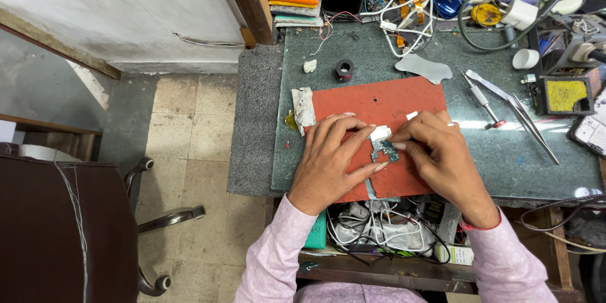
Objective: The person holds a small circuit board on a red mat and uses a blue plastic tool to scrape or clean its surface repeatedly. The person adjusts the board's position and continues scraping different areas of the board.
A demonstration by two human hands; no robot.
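The left hand [331, 161] and right hand [435, 154] pinch a small circuit board [383, 149] between their fingertips, fingers pressed together on its edges. The right hand also holds a small white piece [380, 132] against the board's top edge. The board sits just above a red mat [379, 101], near the mat's front edge.

The mat lies at the middle of the worktop [505, 151], reaching its front edge. A crumpled white cloth [303, 108] touches the mat's left edge. A black tape roll [344, 69] stands behind the mat, towards the worktop's left rear corner. A grey flat pad [424, 66] lies at the mat's rear right corner. A screwdriver [483, 100] and tweezers [521, 110] lie right of the mat, well apart from the hands. A soldering stand with a yellow sponge [565, 95] is at the right edge.
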